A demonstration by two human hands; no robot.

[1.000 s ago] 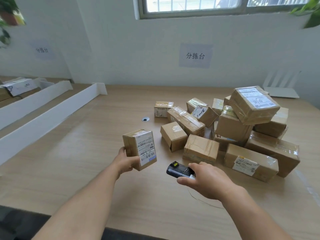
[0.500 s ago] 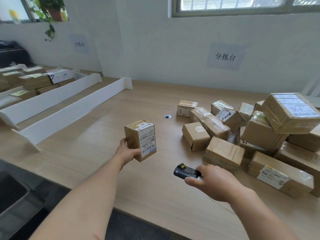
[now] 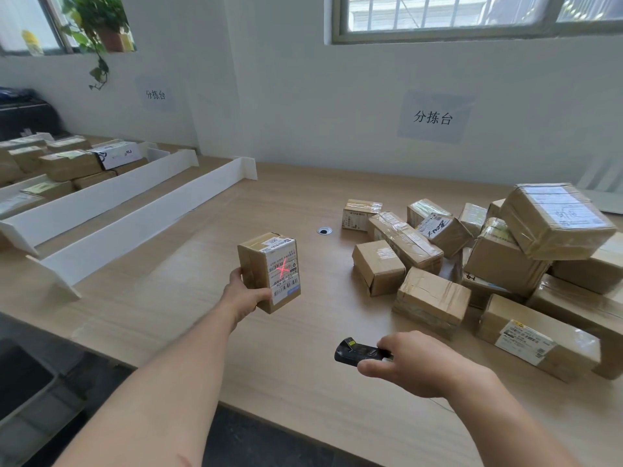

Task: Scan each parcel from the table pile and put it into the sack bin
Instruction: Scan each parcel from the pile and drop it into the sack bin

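Left hand (image 3: 247, 294) grips a small parcel (image 3: 261, 264) upright above the surface (image 3: 286, 382), label (image 3: 289, 288) turned toward the scanner (image 3: 357, 352) that the right hand (image 3: 416, 364) clasps and aims, so its red cross (image 3: 282, 268) lands on the barcodes, while the pile (image 3: 488, 264) waits to the right.

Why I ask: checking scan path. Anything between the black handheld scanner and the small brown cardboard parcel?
Nothing visible. Open air separates the black handheld scanner from the small brown cardboard parcel; a red cross lights its label.
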